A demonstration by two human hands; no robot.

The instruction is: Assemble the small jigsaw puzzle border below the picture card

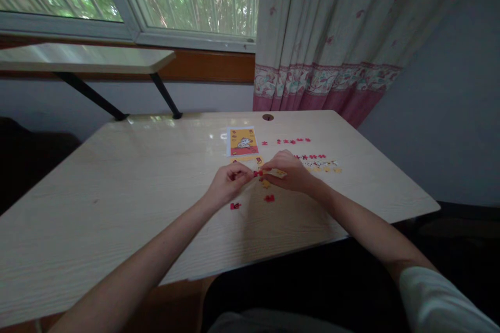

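in the head view, the left hand is nearly closed, thumb and forefinger pinching the left side of a small red puzzle bit; whether that is one piece or two joined is too small to make out. the right hand pinches its right side between thumb and fingers, the rest of the hand loosely curled. the bit sits between both sets of fingertips, above the table, just in front of a yellow puzzle strip and the picture card. a yellow piece lies just below the fingers, with a left red piece and a right red piece nearer the person.
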